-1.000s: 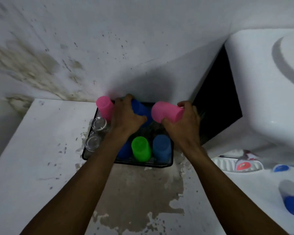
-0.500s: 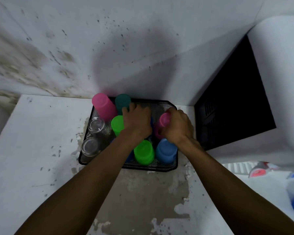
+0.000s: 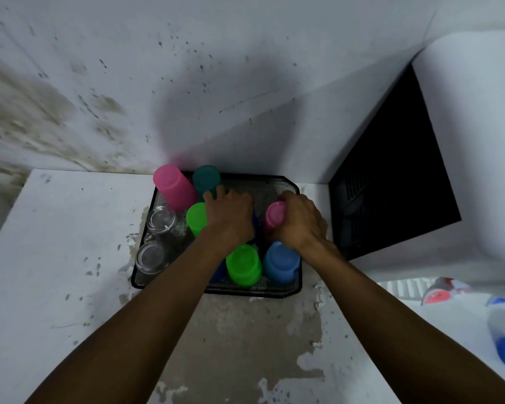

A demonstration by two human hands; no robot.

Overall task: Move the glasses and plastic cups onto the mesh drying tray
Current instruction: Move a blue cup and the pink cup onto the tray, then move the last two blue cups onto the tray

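Your right hand (image 3: 299, 221) is wrapped around a pink cup (image 3: 275, 214), fingers curled over its far side, and the cup now stands bottom-up inside the mesh drying tray (image 3: 286, 186), right of centre in the frame. A second ago you held that cup on its side above the tray; it has come down and been turned upright since, so this one is as good as placed. Your left hand (image 3: 231, 217) lies just left of it, palm down with fingers bent over a dark blue cup (image 3: 255, 225) that is almost wholly hidden beneath it; I cannot tell for sure whether you are gripping it or only resting on it.

Outward from the hands, the tray is close to full. Toward the lower edge stand a green cup (image 3: 243, 265) and a light blue cup (image 3: 281, 262); a second green cup (image 3: 196, 218) sits left of your left hand. In the upper left corner of the tray are a larger pink cup (image 3: 174, 186) and a teal cup (image 3: 207, 179). Two clear glasses (image 3: 161, 221) (image 3: 151, 256) fill the left edge. The tray rests on the white counter (image 3: 64, 243), against the wall.

No cup or glass shows on the counter outside the tray, so the task looks nearly done once you let go.
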